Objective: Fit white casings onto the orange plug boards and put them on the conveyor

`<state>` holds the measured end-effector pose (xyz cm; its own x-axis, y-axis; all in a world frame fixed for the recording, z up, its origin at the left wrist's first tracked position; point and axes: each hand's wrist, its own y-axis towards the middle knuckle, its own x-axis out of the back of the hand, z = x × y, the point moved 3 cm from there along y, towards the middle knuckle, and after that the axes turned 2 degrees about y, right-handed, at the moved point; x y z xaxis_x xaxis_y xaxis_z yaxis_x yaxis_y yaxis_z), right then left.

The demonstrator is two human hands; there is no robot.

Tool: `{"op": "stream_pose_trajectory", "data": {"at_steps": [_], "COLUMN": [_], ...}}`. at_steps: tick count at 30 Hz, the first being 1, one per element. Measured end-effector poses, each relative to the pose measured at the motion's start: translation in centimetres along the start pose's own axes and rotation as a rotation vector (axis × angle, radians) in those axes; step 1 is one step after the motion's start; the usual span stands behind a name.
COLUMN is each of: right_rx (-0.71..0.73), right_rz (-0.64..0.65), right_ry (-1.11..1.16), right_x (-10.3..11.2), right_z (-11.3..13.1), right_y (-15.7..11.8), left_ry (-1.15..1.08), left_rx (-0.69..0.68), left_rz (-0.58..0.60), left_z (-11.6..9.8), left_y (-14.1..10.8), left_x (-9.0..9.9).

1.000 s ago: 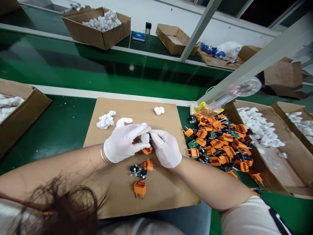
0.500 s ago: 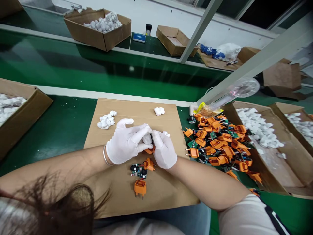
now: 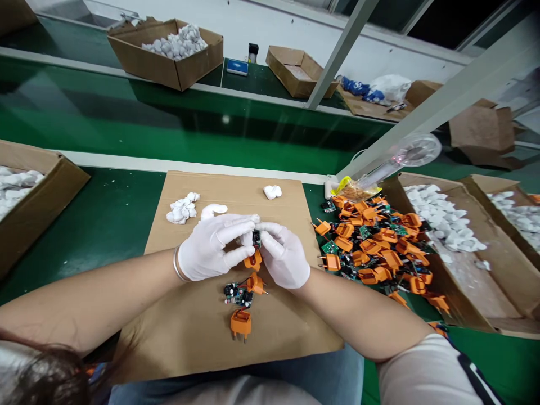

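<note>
My left hand, in a white glove, is closed around a small white piece with a dark circuit board beside it. An orange plug housing hangs just below the board. My right hand, also gloved, has its thumb and fingertips pinched at the board's upper right edge. Below the hands, two orange plug housings with wired circuit boards lie on a cardboard sheet. White pieces sit in a cluster at the sheet's upper left, and another white piece rests at the upper right.
A heap of orange plugs and boards lies right of the sheet, beside a carton of white pieces. Another carton stands at the left. A clear round-headed fan leans by the post. More cartons are on the back shelf.
My right hand's fingers have shifted and spread slightly, and the dark board and orange housing between the hands now show more. The hair at lower left has moved down and left.
</note>
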<state>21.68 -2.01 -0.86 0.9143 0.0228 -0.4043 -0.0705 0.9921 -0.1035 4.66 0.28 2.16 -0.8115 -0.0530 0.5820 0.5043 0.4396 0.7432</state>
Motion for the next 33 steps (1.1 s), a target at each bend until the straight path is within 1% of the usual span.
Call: {"op": "stream_pose_trajectory", "data": {"at_steps": [2, 5, 9, 13, 15, 16, 18, 20, 21, 23, 25, 27, 30, 33], "right_rx": [-0.01, 0.003, 0.058, 0.042, 0.005, -0.016, -0.067, -0.108, -0.126, -0.144, -0.14, -0.132, -0.145, -0.15], "right_rz": [-0.014, 0.003, 0.008, 0.032, 0.072, 0.103, 0.184, 0.246, 0.252, 0.218, 0.161, 0.131, 0.165, 0.23], "right_ry": [-0.026, -0.079, -0.177, -0.179, -0.142, -0.11, -0.027, 0.039, 0.051, 0.038, 0.002, -0.06, -0.147, -0.151], "right_x": [0.3, 0.3, 0.2, 0.5, 0.4, 0.2, -0.3, -0.8, -0.9, -0.8, -0.5, -0.4, -0.6, -0.9], "right_z": [-0.3, -0.2, 0.1, -0.2, -0.3, -0.3, -0.2, -0.1, -0.1, -0.1, -0.2, -0.1, 0.2, 0.4], "right_y": [0.1, 0.1, 0.0, 0.0, 0.1, 0.2, 0.3, 0.3, 0.4, 0.4, 0.5, 0.4, 0.4, 0.4], "left_ry": [-0.008, -0.016, -0.033, 0.067, 0.095, 0.09, 0.081, 0.118, 0.153, 0.217, 0.27, 0.314, 0.357, 0.373], "left_rx": [0.018, 0.03, -0.02, -0.067, -0.08, -0.065, -0.003, 0.05, 0.068, 0.075, 0.058, 0.028, 0.035, 0.066], "left_rz": [-0.006, 0.002, 0.039, 0.027, 0.011, 0.009, 0.027, 0.067, 0.089, 0.12, 0.117, 0.106, 0.097, 0.074], "left_z": [0.2, 0.2, 0.1, 0.2, 0.1, 0.1, 0.2, 0.2, 0.2, 0.3, 0.4, 0.3, -0.1, -0.3], "left_y": [-0.1, 0.0, 0.6, 0.4, 0.1, 0.0, -0.1, -0.1, -0.1, -0.1, -0.2, -0.2, -0.1, 0.0], "left_x": [0.0, 0.0, 0.1, 0.1, 0.0, 0.0, 0.0, 0.0, 0.0, -0.1, -0.1, -0.2, -0.2, -0.1]}}
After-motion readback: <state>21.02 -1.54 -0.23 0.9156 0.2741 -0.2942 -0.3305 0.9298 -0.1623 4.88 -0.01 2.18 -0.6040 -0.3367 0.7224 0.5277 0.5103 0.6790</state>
